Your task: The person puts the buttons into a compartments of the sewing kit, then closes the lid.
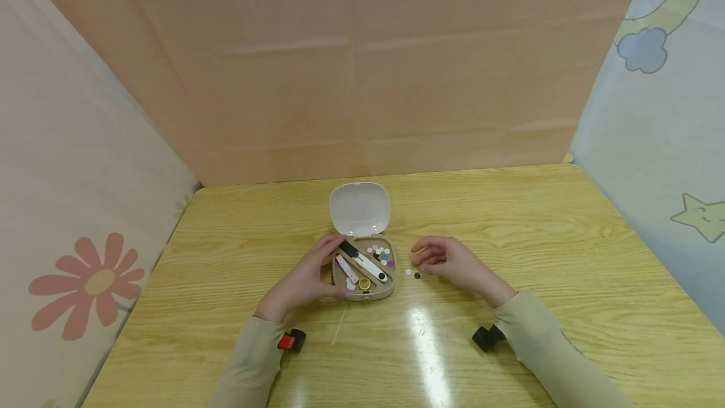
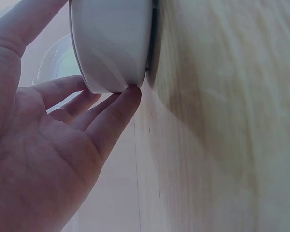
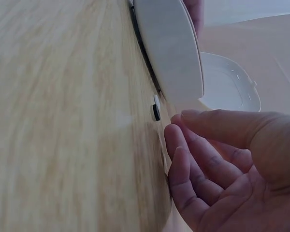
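Observation:
An open sewing kit box (image 1: 381,295) stands on the table with its lid (image 1: 360,206) swung up at the back. My left hand (image 1: 303,282) grips its left side, thumb at the front corner and fingers at the back. Inside lie white-handled scissors (image 1: 370,267), a rolled tape measure (image 1: 347,268), a golden ring-shaped item (image 1: 365,283) and several coloured buttons (image 1: 384,257). Right of the box, a white button (image 1: 408,272) and a black button (image 1: 417,276) lie on the wood. My right hand (image 1: 450,261) hovers beside them, fingers loosely bent, nothing visible between thumb and fingertips.
The wooden table (image 1: 538,225) ends at a pinkish cloth backdrop (image 1: 351,80), with patterned cloths at both sides. A thin pale strand (image 1: 338,325) lies in front of the box. Black camera mounts sit at both wrists.

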The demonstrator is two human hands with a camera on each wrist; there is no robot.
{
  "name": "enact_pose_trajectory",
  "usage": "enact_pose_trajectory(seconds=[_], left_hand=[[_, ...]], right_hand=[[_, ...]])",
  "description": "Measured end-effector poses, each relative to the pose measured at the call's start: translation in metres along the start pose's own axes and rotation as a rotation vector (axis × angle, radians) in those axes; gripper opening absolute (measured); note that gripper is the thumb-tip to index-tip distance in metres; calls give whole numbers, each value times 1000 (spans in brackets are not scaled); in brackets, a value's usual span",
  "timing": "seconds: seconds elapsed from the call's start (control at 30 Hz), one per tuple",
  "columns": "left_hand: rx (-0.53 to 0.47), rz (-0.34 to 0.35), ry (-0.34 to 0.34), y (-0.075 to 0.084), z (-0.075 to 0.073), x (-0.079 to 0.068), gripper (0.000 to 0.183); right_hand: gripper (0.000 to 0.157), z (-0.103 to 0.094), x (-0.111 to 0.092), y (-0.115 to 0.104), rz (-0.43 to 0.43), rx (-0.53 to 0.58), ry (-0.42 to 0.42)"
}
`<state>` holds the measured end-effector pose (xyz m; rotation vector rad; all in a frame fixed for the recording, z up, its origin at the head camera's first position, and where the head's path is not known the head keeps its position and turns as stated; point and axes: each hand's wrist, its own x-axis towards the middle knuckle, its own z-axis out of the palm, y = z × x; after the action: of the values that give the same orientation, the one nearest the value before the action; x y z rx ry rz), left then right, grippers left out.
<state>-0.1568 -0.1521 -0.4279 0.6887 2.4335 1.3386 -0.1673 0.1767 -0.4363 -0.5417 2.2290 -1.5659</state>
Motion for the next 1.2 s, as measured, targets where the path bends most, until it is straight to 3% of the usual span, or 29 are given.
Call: enact_pose_trajectory(seconds=[1.2], left_hand=[[50, -43, 1, -1, 0, -1, 105]], right_hand=[[27, 12, 3, 1, -30, -171, 38]])
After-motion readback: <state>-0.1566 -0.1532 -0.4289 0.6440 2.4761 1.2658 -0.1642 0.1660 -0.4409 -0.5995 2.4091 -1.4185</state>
